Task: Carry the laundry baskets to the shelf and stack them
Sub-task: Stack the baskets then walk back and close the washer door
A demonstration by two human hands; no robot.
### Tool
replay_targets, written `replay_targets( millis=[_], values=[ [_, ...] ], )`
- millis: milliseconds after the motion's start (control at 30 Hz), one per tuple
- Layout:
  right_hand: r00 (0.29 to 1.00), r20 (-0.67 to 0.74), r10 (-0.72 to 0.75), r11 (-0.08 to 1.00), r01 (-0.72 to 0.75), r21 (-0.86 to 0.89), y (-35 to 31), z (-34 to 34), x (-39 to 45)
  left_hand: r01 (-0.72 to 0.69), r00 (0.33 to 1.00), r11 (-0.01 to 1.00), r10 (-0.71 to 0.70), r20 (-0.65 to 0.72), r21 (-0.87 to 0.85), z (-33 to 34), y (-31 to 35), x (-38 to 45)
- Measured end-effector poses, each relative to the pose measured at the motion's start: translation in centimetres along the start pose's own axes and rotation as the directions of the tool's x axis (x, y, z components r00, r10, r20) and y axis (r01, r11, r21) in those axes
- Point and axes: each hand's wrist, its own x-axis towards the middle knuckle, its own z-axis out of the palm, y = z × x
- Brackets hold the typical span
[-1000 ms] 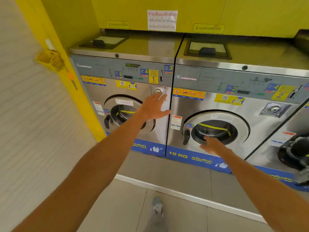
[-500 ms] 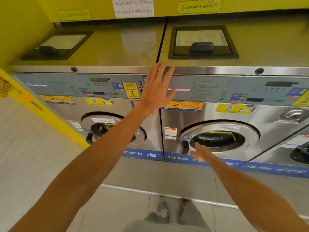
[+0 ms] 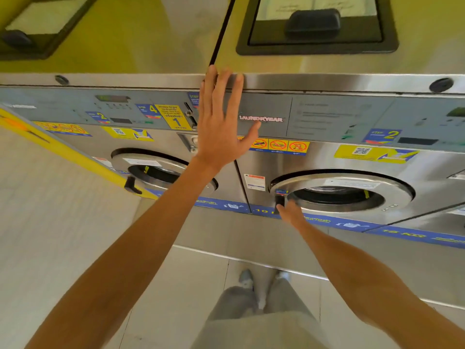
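Note:
No laundry basket or shelf is in view. My left hand (image 3: 221, 127) is spread flat, its fingertips resting on the top front edge of two steel washing machines, right at the seam between them. My right hand (image 3: 290, 212) reaches low to the black door handle (image 3: 279, 200) of the right washer's round door (image 3: 352, 182) and touches it. Its fingers are hidden behind the hand, so the grip does not show.
The left washer's door (image 3: 156, 170) is closed, with a black handle at its left. A detergent lid (image 3: 314, 23) sits on top of the right machine. A yellow wall edge (image 3: 63, 147) runs diagonally at left. The machines stand on a raised tiled step (image 3: 251, 258); my feet are just below it.
I have stepped closer to the machines. My left hand rose from the control panel to the top edge. My right hand slid left from the door glass to the handle.

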Motion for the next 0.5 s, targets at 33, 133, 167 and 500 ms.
replay_targets(
  millis=[33, 133, 167, 500],
  values=[
    [1.0, 0.002, -0.014, 1.0, 0.014, -0.006, -0.1, 0.3, 0.4, 0.001, 1.0, 1.0, -0.001, -0.004, -0.003, 0.2, 0.1, 0.0],
    [1.0, -0.01, -0.005, 1.0, 0.006, 0.017, -0.5, 1.1, 1.3, -0.005, 1.0, 1.0, 0.004, -0.024, -0.021, 0.3, 0.1, 0.2],
    [1.0, -0.016, -0.005, 1.0, 0.005, 0.024, -0.6, 1.2, 1.5, -0.006, 1.0, 1.0, 0.006, -0.03, -0.026, 0.3, 0.0, 0.3],
    [0.992, -0.126, 0.021, 0.999, -0.018, 0.027, 0.0, 3.2, 3.7, -0.012, 0.999, 0.997, 0.015, 0.049, -0.074, -0.5, -1.1, 0.2]
  ],
)
